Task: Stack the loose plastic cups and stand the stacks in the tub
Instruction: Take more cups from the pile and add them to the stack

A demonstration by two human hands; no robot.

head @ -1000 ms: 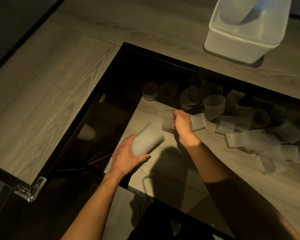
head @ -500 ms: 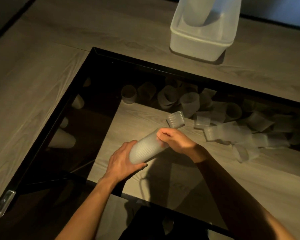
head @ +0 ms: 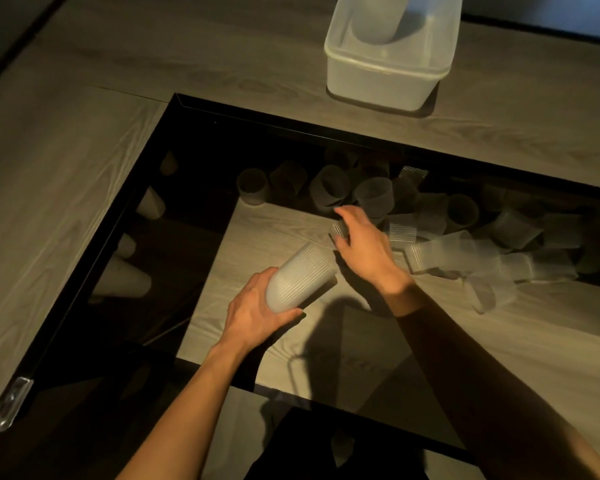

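My left hand (head: pixel 257 315) grips a stack of ribbed translucent cups (head: pixel 300 277), tilted with its mouth toward the upper right. My right hand (head: pixel 366 245) is spread open just past the stack's mouth, fingers over a loose ribbed cup (head: pixel 340 230) lying on the wooden surface; nothing is held in it. Several loose cups (head: pixel 430 254) lie scattered to the right and along the dark back edge. The white plastic tub (head: pixel 378 77) stands on the far tabletop with one tall cup stack (head: pixel 378 19) upright inside.
A black frame (head: pixel 291 129) borders the glass panel I work over. Dim cup shapes (head: pixel 125 282) show in the dark glass at the left. A clear corner guard (head: pixel 7 403) caps the table corner at lower left.
My right hand pushed a cup into the stack, then let go and reached back out to the loose cups. The left hand kept hold of the stack.
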